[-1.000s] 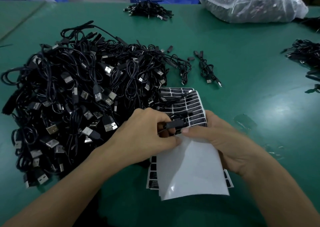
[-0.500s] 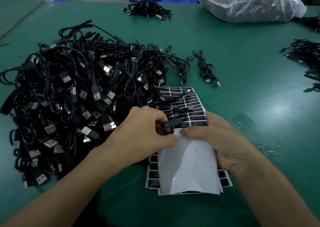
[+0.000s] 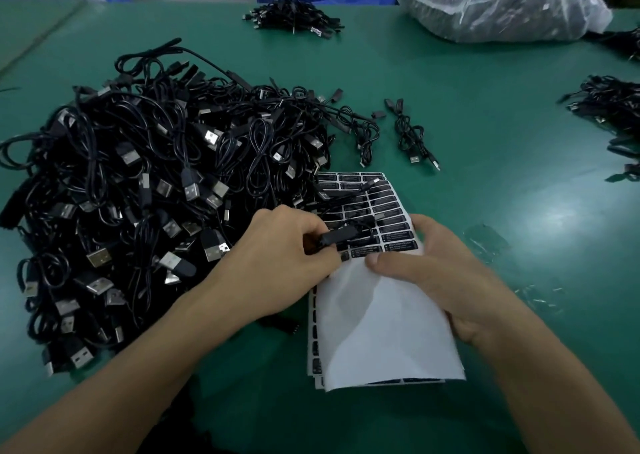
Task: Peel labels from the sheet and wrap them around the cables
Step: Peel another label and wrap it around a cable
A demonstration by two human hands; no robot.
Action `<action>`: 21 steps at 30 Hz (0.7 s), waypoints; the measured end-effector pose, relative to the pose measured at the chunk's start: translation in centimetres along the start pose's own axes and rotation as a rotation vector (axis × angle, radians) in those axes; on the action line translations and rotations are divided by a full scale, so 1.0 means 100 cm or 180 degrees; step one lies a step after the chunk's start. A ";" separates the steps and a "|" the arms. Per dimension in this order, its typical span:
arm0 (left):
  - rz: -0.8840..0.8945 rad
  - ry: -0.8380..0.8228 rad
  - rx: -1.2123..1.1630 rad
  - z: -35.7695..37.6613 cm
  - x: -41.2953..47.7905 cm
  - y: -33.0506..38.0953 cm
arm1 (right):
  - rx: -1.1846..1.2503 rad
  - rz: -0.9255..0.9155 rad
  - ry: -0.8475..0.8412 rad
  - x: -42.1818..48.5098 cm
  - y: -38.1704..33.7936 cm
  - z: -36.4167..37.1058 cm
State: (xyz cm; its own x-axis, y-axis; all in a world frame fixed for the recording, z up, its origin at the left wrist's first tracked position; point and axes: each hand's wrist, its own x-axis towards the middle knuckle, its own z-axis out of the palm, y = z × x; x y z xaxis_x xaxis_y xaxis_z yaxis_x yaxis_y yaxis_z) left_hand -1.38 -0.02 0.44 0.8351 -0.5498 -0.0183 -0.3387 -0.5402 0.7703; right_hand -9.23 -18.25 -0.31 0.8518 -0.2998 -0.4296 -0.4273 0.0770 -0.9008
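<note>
Nearest the person, a white-backed label sheet (image 3: 381, 332) of small black rectangular stickers lies on the green table (image 3: 485, 149), on top of a few more sheets. Its near part is curled over so the glossy white underside shows. The right hand (image 3: 446, 273) holds this sheet at the fold, with the thumb pressed across the white side and the fingers curled beneath the right edge. Just left of it, the left hand (image 3: 287, 256) has its fingers curled tight, pinching the slim block-shaped part of a thin black cable (image 3: 341, 237) just above the printed rows, close to the right thumb tip. Left of the hands spreads a large tangled pile of black USB cables (image 3: 156, 183) with silver plugs, its edge overlapping the sheet's far corner. Beyond lie two loose coiled cables (image 3: 412, 135), a dark cable heap (image 3: 609, 107) at the right edge, a small far bundle (image 3: 294, 19), and a clear plastic bag (image 3: 502, 3) of dark contents.
</note>
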 end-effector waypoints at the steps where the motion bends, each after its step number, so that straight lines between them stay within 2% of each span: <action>1: -0.0027 0.0072 -0.0014 0.000 0.000 0.000 | -0.0598 -0.0153 0.0212 -0.002 0.001 -0.004; 4: -0.0156 0.0288 -0.0193 -0.003 0.001 0.001 | -0.2673 -0.0415 0.0594 -0.010 -0.002 -0.010; 6: -0.0222 0.0391 -0.0360 -0.006 0.002 0.000 | -0.3397 -0.0444 0.0703 -0.013 -0.004 -0.007; 8: -0.0260 0.0495 -0.0530 -0.008 0.003 -0.002 | -0.3793 -0.0616 0.0776 -0.014 -0.008 -0.003; 10: -0.0289 0.0571 -0.0688 -0.008 0.005 -0.003 | -0.3501 -0.1020 0.0727 -0.010 -0.017 0.000; 14: -0.0317 0.0777 -0.0945 -0.007 0.007 -0.007 | -0.2057 -0.1621 0.0155 -0.001 -0.033 0.016; 17: -0.0310 0.0867 -0.0969 -0.006 0.008 -0.008 | -0.1822 -0.1924 -0.0041 0.006 -0.032 0.035; 21: -0.0278 0.0887 -0.0964 -0.005 0.009 -0.009 | -0.1790 -0.2177 0.0110 0.013 -0.024 0.047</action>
State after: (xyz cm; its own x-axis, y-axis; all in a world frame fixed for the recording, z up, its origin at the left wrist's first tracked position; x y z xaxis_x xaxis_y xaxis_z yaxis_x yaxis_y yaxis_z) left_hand -0.09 0.28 0.03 0.9544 -0.2944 0.0492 -0.1534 -0.3426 0.9269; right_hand -5.66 -14.35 0.97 0.9695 -0.1383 0.2022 0.0787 -0.6058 -0.7917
